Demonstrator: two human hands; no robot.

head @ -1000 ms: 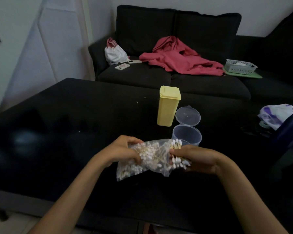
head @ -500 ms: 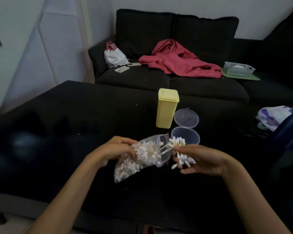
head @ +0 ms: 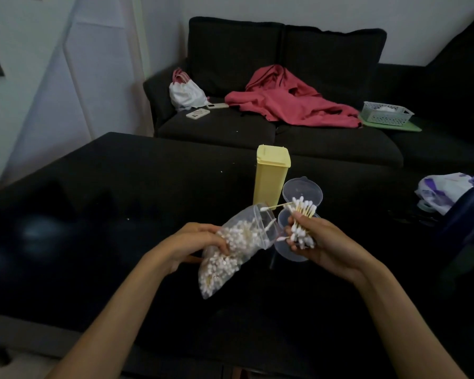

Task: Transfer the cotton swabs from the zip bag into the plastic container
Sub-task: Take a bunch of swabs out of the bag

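My left hand (head: 195,244) grips a clear zip bag (head: 230,253) full of cotton swabs, its open mouth tilted up to the right. My right hand (head: 323,247) holds a bunch of cotton swabs (head: 303,222) just outside the bag's mouth, with one swab sticking out sideways toward the bag. Directly behind and below that bunch stands the clear round plastic container (head: 288,253), partly hidden by my right hand. Its hinged clear lid (head: 303,190) lies open behind it.
A tall yellow lidded box (head: 271,176) stands on the black table (head: 121,187) just behind the container. A white and purple plastic bag (head: 443,192) and a dark blue object (head: 471,214) lie at the right edge. Beyond the table is a dark sofa with a red garment (head: 290,102).
My right hand has pulled the bunch of swabs out of the bag and moved it right, over the container. The left hand has tilted the bag's mouth upward.
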